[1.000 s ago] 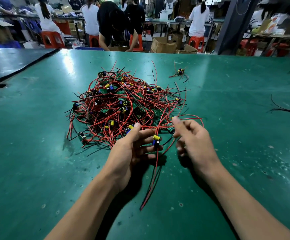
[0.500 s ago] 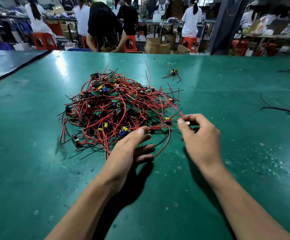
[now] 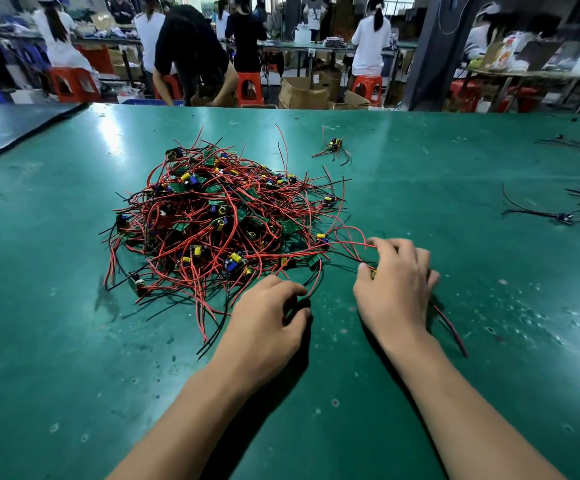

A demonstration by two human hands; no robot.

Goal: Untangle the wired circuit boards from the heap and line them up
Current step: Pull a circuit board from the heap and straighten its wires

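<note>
Workshop table (image 3: pixel 74 341) bears the heap (image 3: pixel 212 223); right fingers (image 3: pixel 387 247) grip a board (image 3: pixel 373 274), left fingers (image 3: pixel 281 285) curled, hold unclear.

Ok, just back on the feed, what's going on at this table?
A person is sorting a heap of small circuit boards tangled in red and black wires on a green table. Their right hand pinches one wired board at the heap's near right edge, and leads trail out past the wrist. The left hand sits curled at the heap's near edge; whether it holds a wire is unclear. A lone board lies apart beyond the heap.
</note>
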